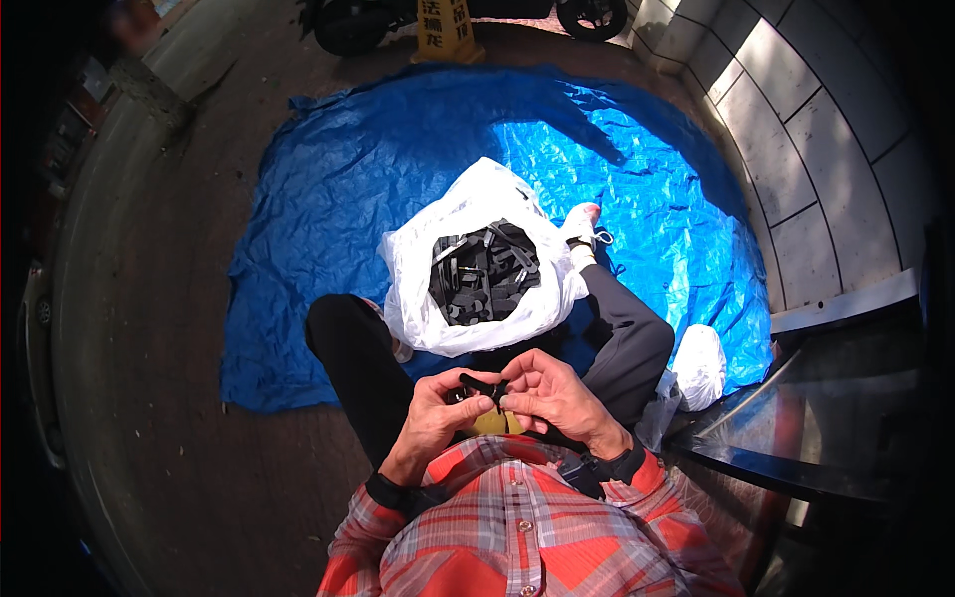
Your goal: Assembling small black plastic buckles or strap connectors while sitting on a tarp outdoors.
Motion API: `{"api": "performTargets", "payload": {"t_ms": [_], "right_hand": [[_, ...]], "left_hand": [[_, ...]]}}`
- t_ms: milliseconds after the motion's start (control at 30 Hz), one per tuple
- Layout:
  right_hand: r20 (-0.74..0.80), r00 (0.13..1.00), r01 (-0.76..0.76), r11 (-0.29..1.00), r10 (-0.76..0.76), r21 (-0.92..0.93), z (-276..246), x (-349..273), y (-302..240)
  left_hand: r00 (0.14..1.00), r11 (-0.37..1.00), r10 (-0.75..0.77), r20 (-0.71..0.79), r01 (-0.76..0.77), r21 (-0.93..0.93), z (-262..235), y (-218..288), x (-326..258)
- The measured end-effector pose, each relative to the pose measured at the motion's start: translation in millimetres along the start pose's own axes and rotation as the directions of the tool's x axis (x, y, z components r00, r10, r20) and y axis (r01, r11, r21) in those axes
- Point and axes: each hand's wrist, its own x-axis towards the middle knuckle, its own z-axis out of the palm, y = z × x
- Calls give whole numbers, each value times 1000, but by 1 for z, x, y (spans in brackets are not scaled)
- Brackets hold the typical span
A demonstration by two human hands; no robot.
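Both hands meet in front of my lap. My left hand (436, 410) and my right hand (557, 398) pinch a small black piece (481, 384) between thumbs and fingers; its exact kind is too small to make out. Just below the fingers something yellow (494, 424) shows, partly hidden by the hands. Beyond them, between my legs, stands a white plastic bag (413, 310) with its mouth wide. Inside lies a heap of similar-looking black pieces (484, 279), some flat and strip-like. Neither hand touches the bag.
A crumpled blue tarp (328, 199) covers the ground under the bag and my legs. A smaller white bag (700, 366) sits at the right, beside a dark glossy edge (766, 478). Farther off are a tiled wall (796, 189), a yellow sign (448, 35) and a motorbike (350, 28).
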Motion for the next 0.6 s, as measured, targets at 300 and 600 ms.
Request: {"api": "performTargets", "payload": {"t_ms": [300, 600], "right_hand": [[76, 995, -66, 998, 67, -25, -1, -10, -9], [23, 996, -86, 989, 89, -122, 3, -4, -4]], "left_hand": [[995, 1000, 9, 100, -10, 6, -1, 4, -5], [977, 966, 201, -67, -186, 178, 12, -9, -2]]}}
